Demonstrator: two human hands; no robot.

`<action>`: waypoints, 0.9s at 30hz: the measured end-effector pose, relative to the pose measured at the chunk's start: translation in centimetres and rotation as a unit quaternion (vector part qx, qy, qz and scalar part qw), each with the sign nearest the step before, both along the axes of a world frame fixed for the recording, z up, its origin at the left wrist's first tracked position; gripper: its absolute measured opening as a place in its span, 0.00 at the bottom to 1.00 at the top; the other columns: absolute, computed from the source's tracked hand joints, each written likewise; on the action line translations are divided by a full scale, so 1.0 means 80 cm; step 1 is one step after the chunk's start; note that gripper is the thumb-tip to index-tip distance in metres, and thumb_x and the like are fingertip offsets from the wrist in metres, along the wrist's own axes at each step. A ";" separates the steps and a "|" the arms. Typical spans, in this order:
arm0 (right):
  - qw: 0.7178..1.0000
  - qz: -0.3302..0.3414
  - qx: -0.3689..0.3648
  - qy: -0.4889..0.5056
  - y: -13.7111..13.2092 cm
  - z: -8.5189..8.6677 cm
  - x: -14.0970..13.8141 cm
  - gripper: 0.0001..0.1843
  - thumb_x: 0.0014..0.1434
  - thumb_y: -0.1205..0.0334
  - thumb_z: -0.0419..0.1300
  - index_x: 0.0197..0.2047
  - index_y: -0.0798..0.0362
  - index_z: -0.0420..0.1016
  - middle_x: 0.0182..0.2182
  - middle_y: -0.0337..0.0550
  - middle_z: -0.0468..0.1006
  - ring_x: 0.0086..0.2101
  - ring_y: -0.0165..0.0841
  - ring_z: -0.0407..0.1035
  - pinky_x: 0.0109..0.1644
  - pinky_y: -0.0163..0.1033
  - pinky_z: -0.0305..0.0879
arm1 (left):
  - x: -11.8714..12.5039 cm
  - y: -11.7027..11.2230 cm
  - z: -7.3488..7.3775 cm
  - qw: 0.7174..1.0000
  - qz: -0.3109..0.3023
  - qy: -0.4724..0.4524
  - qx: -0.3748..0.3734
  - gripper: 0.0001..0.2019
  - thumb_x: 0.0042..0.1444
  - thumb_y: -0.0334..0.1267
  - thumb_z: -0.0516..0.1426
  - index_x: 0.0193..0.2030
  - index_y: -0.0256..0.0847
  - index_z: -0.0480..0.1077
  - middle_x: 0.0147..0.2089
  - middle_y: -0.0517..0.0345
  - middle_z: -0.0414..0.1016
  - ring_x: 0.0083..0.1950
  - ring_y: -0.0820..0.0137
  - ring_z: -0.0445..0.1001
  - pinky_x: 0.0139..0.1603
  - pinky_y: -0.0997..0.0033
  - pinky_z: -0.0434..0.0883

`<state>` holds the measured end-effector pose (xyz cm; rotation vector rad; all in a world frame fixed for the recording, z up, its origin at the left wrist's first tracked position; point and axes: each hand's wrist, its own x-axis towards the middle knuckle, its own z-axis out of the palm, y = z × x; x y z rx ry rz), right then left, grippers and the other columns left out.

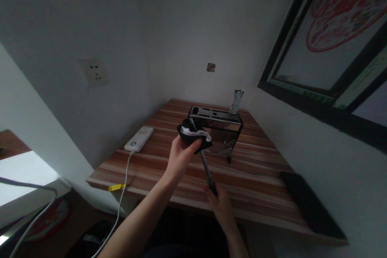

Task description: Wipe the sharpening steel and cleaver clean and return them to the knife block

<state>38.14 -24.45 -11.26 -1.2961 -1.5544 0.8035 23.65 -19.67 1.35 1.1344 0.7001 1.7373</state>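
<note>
My left hand (180,154) is closed around a folded black and white cloth (193,134) and holds it above the table. A long thin metal shaft runs up to the cloth and shows again at its upper edge; whether the cloth wraps it cannot be made out. The shaft belongs to a dark-handled tool (206,168) that looks like a screwdriver. Lower down, my right hand (220,203) grips the handle, fingers closed. Just behind the cloth stands a rack-like metal holder (216,113) with slots in its top. A grey upright piece (236,100) stands at its right end.
The wood-striped table (254,177) fits into a wall corner. A white power bank (139,139) with a white cable lies at the left, near a yellow strip (116,187). At the right edge rests a dark flat object (311,203). A framed picture (341,44) hangs on the right wall.
</note>
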 end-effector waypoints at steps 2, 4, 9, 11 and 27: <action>1.000 0.000 -0.003 0.002 0.000 0.001 0.000 0.27 0.53 0.39 0.54 0.34 0.56 0.77 0.24 0.45 0.76 0.28 0.38 0.71 0.35 0.38 0.67 | 0.005 -0.006 -0.007 1.000 -0.006 0.015 -0.019 0.14 0.43 0.39 0.65 0.37 0.36 0.75 0.38 0.53 0.79 0.40 0.65 0.76 0.42 0.70 0.71; 1.000 -0.001 -0.009 0.003 0.000 0.003 -0.001 0.26 0.54 0.40 0.54 0.32 0.56 0.77 0.24 0.44 0.76 0.27 0.37 0.70 0.34 0.37 0.66 | 0.010 -0.011 -0.015 0.999 -0.008 0.024 -0.042 0.14 0.42 0.39 0.65 0.36 0.35 0.74 0.37 0.52 0.79 0.40 0.65 0.76 0.42 0.69 0.72; 1.000 0.002 -0.008 0.009 0.001 0.004 -0.003 0.24 0.55 0.42 0.54 0.31 0.56 0.76 0.24 0.44 0.76 0.27 0.37 0.70 0.34 0.37 0.65 | 0.021 -0.018 -0.041 0.994 -0.021 0.066 -0.079 0.14 0.42 0.39 0.65 0.36 0.34 0.73 0.37 0.51 0.79 0.40 0.64 0.76 0.43 0.69 0.71; 1.000 -0.004 -0.006 0.011 0.002 0.005 -0.002 0.24 0.55 0.42 0.54 0.32 0.56 0.76 0.23 0.44 0.76 0.27 0.37 0.70 0.32 0.37 0.65 | 0.025 -0.018 -0.053 0.992 -0.024 0.094 -0.084 0.15 0.42 0.39 0.65 0.36 0.35 0.72 0.38 0.51 0.78 0.40 0.64 0.76 0.42 0.68 0.71; 0.999 0.003 -0.020 0.034 0.002 0.007 -0.001 0.24 0.55 0.45 0.55 0.43 0.56 0.77 0.38 0.51 0.80 0.40 0.44 0.73 0.45 0.43 0.67 | 0.026 -0.025 -0.084 0.979 -0.061 0.172 -0.089 0.17 0.41 0.35 0.65 0.40 0.35 0.71 0.39 0.51 0.77 0.42 0.64 0.74 0.44 0.69 0.70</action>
